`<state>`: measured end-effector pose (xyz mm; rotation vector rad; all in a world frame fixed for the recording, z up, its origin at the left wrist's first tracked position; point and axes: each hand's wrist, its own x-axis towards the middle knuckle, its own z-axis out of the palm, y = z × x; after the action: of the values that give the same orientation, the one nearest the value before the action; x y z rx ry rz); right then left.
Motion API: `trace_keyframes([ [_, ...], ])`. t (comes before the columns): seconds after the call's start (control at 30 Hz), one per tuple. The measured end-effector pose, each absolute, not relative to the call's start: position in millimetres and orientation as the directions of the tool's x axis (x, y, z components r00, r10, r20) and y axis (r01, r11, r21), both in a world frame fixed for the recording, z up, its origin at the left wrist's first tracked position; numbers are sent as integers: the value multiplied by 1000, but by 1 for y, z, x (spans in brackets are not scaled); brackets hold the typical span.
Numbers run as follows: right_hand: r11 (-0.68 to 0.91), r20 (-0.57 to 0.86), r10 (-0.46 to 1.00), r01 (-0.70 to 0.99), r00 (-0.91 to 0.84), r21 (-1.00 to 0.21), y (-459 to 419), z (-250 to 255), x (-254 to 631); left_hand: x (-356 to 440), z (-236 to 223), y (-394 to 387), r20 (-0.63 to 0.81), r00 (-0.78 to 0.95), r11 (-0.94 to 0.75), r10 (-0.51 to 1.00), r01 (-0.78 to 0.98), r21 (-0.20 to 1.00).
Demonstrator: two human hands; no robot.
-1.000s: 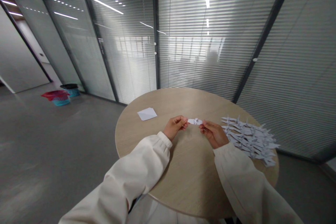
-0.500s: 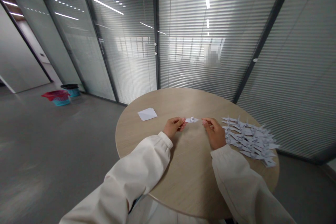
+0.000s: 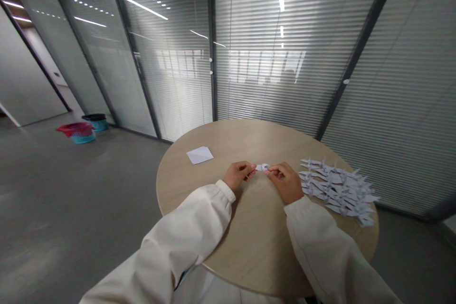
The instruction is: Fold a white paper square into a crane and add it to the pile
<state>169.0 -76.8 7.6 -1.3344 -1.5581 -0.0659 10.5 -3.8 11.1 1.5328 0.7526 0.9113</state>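
Note:
A small white paper crane [image 3: 262, 167] is stretched between my two hands, above the middle of the round table. My left hand [image 3: 240, 174] pinches its left end between thumb and fingers. On the other side, my right hand [image 3: 286, 181] has its thumb and fingertips closed on the right end, covering that part. To the right of my right hand lie several finished-looking paper cranes [image 3: 338, 185], packed close together in rows. Some white paper sheets [image 3: 200, 155] lie flat on the table, left of and beyond my left hand.
The round wooden table [image 3: 249, 247] stands close to a glass partition with blinds [image 3: 260, 99]. On the grey floor at the left are a blue bin with a red liner [image 3: 80, 133] and another with a black liner [image 3: 98, 122].
My right hand has moved left and closed on the right end of the paper crane, which it was apart from before. My left hand has shifted slightly right, still pinching the other end.

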Motion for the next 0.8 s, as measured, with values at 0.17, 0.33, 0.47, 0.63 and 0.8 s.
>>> trace_keyframes([
  [0.17, 362, 697, 699, 762, 159, -536, -77, 8, 169, 11, 12, -5, 132, 502, -136, 855, -30, 990],
  [0.33, 365, 703, 693, 762, 160, -534, -77, 8, 169, 10, 13, -7, 134, 512, -136, 848, -35, 990],
  [0.47, 359, 699, 697, 767, 159, -532, -76, 7, 170, 10, 13, -7, 133, 514, -138, 847, -30, 990],
  [0.63, 355, 695, 702, 770, 155, -531, -76, 8, 170, 11, 12, -5, 123, 522, -125, 844, -32, 992],
  [0.8, 353, 693, 703, 768, 159, -534, -76, 8, 170, 11, 11, -5, 122, 534, -124, 837, -32, 992],
])
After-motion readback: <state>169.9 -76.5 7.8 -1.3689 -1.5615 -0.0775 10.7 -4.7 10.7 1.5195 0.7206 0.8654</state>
